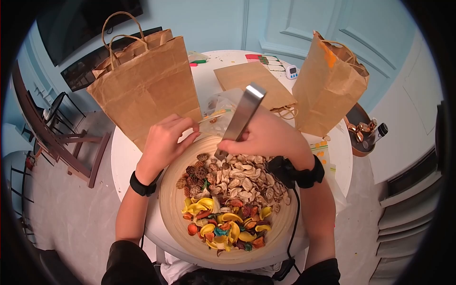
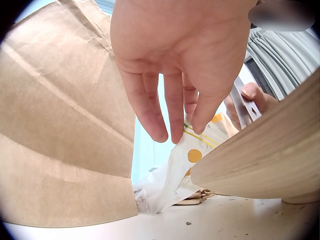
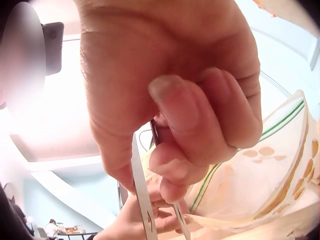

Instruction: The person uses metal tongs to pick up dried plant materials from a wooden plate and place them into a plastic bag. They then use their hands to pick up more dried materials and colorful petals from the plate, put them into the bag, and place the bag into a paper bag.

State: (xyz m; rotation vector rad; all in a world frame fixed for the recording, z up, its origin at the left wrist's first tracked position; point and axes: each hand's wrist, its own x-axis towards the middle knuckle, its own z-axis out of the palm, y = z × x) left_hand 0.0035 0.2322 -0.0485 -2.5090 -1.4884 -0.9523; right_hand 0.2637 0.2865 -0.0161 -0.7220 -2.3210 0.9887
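My left hand (image 1: 167, 141) pinches the top edge of a clear zip bag (image 2: 172, 172) with orange dots, which stands behind the bowl. In my right hand (image 1: 268, 135) is a pair of metal tongs (image 1: 243, 111), bent end up and tips down over the bowl's far side. The right wrist view shows the two arms of the tongs (image 3: 145, 205) between thumb and fingers, with nothing seen between their tips. Below both hands sits a round wooden bowl (image 1: 168, 204). It holds small pine cones (image 1: 197, 175), pale dried slices (image 1: 247, 180) and yellow, orange and teal dried petals (image 1: 230, 228).
A large paper bag (image 1: 152, 85) stands at the left, another paper bag (image 1: 327, 85) at the right. Between them a flat paper bag (image 1: 254, 80) lies near a small white timer (image 1: 291, 71). More zip bags (image 1: 325, 159) lie beside my right forearm. A brown tray (image 1: 358, 147) is beyond the table's right edge.
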